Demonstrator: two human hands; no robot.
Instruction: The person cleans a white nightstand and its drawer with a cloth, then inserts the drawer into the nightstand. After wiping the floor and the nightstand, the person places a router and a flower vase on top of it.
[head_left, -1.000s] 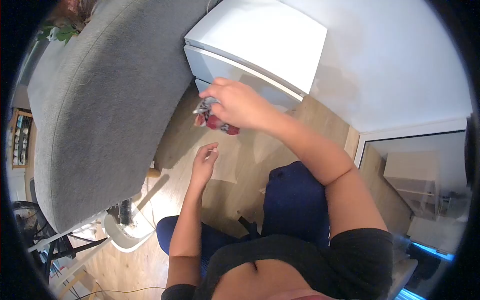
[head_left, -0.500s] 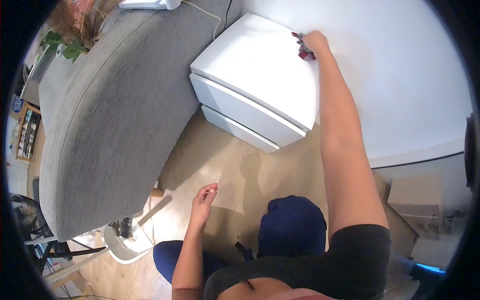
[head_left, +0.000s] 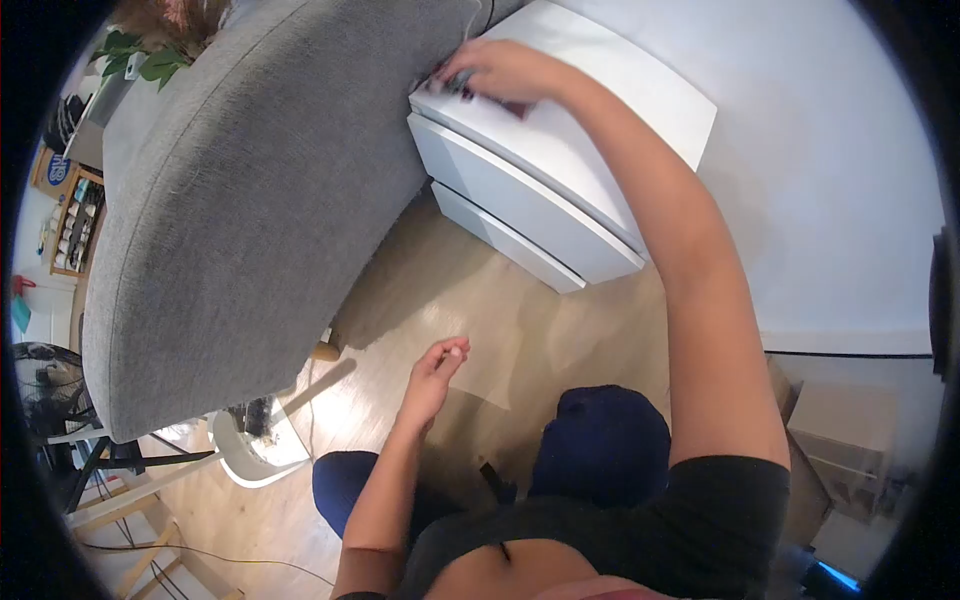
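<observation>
My right hand [head_left: 510, 72] is closed on a crumpled patterned cloth [head_left: 459, 85], red, dark and grey. The cloth lies at the left front corner of the top of a white drawer unit [head_left: 590, 70], close beside the grey sofa [head_left: 250, 200]; part of it hangs out under my palm. My left hand [head_left: 437, 372] hovers above the wooden floor, away from the unit, its fingers curled and pressed together. Whatever it may hold is too small to make out.
A white chair [head_left: 250, 450] stands at the lower left, near a black fan [head_left: 50, 385]. Dried flowers and leaves [head_left: 160, 65] are behind the sofa. At the lower right is a pale box [head_left: 840, 420]. A cable [head_left: 230, 558] crosses the floor.
My right hand has swept the cloth from the far right edge of the unit's top to its left front corner. My left hand has shifted slightly up and right in view.
</observation>
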